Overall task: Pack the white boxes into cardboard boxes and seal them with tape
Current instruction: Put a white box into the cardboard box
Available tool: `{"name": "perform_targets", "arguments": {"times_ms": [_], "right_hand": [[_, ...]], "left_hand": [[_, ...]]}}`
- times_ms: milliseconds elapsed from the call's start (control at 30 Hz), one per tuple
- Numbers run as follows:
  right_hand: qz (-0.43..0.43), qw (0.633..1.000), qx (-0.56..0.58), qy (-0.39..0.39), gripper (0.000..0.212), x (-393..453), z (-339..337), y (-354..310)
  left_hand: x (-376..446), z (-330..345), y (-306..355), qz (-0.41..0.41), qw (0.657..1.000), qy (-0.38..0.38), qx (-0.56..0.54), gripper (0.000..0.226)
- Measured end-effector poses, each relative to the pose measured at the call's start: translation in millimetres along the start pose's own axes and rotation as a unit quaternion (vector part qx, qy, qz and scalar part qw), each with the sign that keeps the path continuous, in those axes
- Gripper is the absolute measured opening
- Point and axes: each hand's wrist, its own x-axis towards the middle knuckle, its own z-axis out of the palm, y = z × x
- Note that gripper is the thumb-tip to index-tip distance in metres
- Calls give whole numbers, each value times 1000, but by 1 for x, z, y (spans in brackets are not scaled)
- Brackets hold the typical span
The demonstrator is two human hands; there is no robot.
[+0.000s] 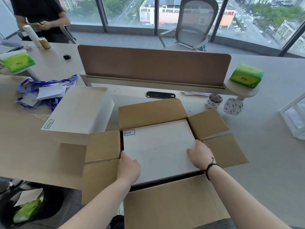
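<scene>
A white box (pixel 156 146) labelled H016 sits in the open cardboard box (pixel 151 113), whose four flaps are spread outward. My left hand (pixel 129 167) grips the white box at its near left edge, thumb on top. My right hand (pixel 201 152) holds its right edge, fingers over the side. A second white box (pixel 77 111), labelled H015, lies on the desk to the left. Two rolls of printed tape (pixel 213 100) stand at the back right.
A flattened cardboard sheet (pixel 33 146) covers the desk at the left. Blue lanyards with cards (pixel 42 91) lie behind the second box. Beyond the brown desk divider (pixel 153 65) are an office chair (pixel 193 25) and a seated person (pixel 41 15). Green tissue packs (pixel 245 75) sit at both sides.
</scene>
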Motion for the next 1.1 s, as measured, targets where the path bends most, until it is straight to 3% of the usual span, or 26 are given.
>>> {"name": "perform_targets", "arguments": {"times_ms": [400, 667, 933, 1100], "right_hand": [[43, 994, 94, 33, 26, -13, 14, 2], [64, 981, 165, 81, 56, -20, 32, 0], [68, 983, 149, 81, 68, -20, 20, -15], [57, 985, 141, 78, 64, -15, 16, -12]], "left_hand": [[32, -24, 35, 59, 994, -60, 72, 34], [71, -33, 64, 104, 981, -114, 118, 42], [72, -31, 61, 95, 981, -135, 101, 66], [66, -24, 56, 145, 975, -110, 124, 66]]}}
